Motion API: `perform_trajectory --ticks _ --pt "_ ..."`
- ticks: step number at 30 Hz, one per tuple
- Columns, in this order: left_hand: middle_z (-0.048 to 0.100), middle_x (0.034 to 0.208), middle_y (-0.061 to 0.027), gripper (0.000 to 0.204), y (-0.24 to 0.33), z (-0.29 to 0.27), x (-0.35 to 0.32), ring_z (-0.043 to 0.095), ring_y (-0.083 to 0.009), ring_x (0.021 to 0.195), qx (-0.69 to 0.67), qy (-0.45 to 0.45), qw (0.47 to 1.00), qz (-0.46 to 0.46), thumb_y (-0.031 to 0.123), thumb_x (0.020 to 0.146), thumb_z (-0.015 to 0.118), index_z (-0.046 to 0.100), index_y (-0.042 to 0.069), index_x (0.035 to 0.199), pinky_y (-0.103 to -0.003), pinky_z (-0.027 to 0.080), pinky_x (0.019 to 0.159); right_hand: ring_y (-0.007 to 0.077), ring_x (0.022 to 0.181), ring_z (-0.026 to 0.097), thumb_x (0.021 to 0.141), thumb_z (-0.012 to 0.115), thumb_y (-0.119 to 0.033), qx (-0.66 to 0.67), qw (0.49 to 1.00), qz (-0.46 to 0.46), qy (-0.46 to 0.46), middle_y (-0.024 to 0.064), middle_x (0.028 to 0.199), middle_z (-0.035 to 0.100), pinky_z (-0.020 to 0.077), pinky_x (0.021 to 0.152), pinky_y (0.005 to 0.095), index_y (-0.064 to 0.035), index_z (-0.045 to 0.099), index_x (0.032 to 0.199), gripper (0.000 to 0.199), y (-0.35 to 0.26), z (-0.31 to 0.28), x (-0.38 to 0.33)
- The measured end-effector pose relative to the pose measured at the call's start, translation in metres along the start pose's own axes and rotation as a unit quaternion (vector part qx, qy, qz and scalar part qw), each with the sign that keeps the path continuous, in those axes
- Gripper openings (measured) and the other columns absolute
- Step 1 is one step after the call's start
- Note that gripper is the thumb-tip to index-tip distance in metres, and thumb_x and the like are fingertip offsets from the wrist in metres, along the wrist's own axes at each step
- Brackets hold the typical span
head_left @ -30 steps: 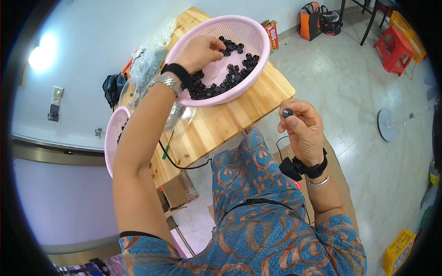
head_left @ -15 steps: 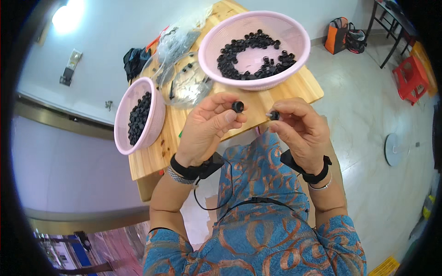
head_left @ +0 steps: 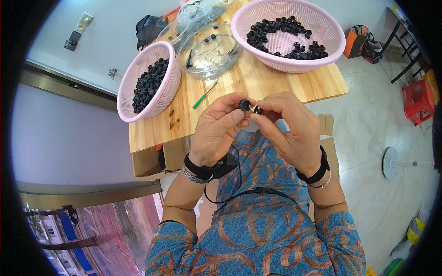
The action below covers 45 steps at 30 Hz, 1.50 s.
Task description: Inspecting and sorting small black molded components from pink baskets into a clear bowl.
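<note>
Left hand [head_left: 214, 126]: raised over the lap, in front of the bench [head_left: 294, 83]; grip clamped, thumb and fingers pinched on the round black cap.
Round black cap [head_left: 244, 105]: one, at the left fingertips, just beside the right fingertips.
Right hand [head_left: 297, 124]: close to the left; grip clamped, thumb and forefinger together on the small black part.
Small black part [head_left: 258, 110]: one, with a pale stem [head_left: 252, 107] directed toward the cap; whether stem and cap touch cannot be told.
Large basket [head_left: 294, 67]: pink, perforated, at the far right of the bench; holds loose black pieces [head_left: 258, 37] in a broken ring, its middle bare.
Small basket [head_left: 172, 87]: pink, oval, at the bench's left edge; holds a heap of dark pieces [head_left: 149, 85].
Clear dish [head_left: 212, 69]: round, plastic, between the two baskets; a few small black bits inside.
Screwdriver [head_left: 200, 100]: green handle, lying on the wood, nearer the small basket than the large.
Clear bag [head_left: 200, 16]: crumpled plastic, behind the dish.
Black bag [head_left: 150, 30]: behind the small basket.
Wrist straps [head_left: 195, 169]: black, one on each wrist.
Stool [head_left: 418, 101]: red, on the floor at right.
</note>
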<state>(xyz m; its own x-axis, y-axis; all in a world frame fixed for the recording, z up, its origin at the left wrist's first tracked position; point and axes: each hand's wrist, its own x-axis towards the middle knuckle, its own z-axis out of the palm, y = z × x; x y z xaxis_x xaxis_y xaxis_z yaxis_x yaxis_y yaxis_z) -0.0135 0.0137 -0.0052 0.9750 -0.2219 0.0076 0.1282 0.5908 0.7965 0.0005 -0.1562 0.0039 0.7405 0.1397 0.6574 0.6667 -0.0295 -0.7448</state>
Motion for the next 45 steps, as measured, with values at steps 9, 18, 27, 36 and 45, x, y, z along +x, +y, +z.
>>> perform_trajectory --ticks 9,18,27,36,45 --pt "0.061 0.100 -0.0097 0.028 0.003 -0.002 -0.011 0.059 -0.0143 0.090 0.044 0.010 0.999 0.028 -0.001 0.083 0.056 0.053 -0.002 0.111 -0.025 0.050 0.080 0.0239 0.061 0.055 0.071 0.067 -0.003 -0.048 0.998 -0.022 -0.042 0.0105 0.073 0.055 0.0448 0.053 0.0311 -0.0009 0.055 0.086 0.019 -0.004 0.005 -0.002" --pt "0.058 0.106 -0.0114 0.028 0.004 -0.003 -0.015 0.057 -0.0174 0.097 0.073 -0.017 0.997 0.018 -0.001 0.083 0.055 0.052 -0.002 0.110 -0.029 0.047 0.084 0.0254 0.062 0.055 0.071 0.067 -0.004 -0.074 0.995 -0.015 -0.060 0.0105 0.073 0.055 0.0447 0.053 0.0324 -0.0013 0.055 0.085 0.019 -0.010 0.002 -0.003" --pt "0.060 0.101 -0.0110 0.029 0.008 0.006 -0.020 0.058 -0.0145 0.093 0.171 -0.016 0.984 0.048 -0.004 0.081 0.058 0.054 -0.005 0.110 -0.026 0.048 0.083 0.0268 0.064 0.056 0.070 0.067 -0.004 -0.091 0.993 -0.047 -0.059 0.0103 0.074 0.055 0.0450 0.054 0.0342 -0.0019 0.055 0.084 0.019 -0.014 -0.004 -0.005" --pt "0.059 0.104 -0.0098 0.026 0.010 0.021 -0.026 0.057 -0.0151 0.096 0.250 -0.018 0.965 0.083 -0.006 0.082 0.054 0.056 -0.005 0.108 -0.026 0.047 0.085 0.0268 0.064 0.058 0.071 0.068 -0.005 -0.083 0.995 -0.019 -0.056 0.0108 0.074 0.057 0.0459 0.055 0.0329 -0.0025 0.056 0.084 0.018 -0.017 -0.008 -0.013" --pt "0.058 0.105 -0.0097 0.024 0.016 0.021 -0.030 0.056 -0.0151 0.096 0.334 -0.042 0.938 0.084 -0.008 0.081 0.055 0.059 -0.004 0.104 -0.026 0.046 0.084 0.0281 0.062 0.056 0.071 0.068 -0.007 -0.053 0.994 -0.009 -0.092 0.0106 0.070 0.054 0.0445 0.054 0.0334 -0.0036 0.054 0.083 0.019 -0.018 -0.015 -0.015"
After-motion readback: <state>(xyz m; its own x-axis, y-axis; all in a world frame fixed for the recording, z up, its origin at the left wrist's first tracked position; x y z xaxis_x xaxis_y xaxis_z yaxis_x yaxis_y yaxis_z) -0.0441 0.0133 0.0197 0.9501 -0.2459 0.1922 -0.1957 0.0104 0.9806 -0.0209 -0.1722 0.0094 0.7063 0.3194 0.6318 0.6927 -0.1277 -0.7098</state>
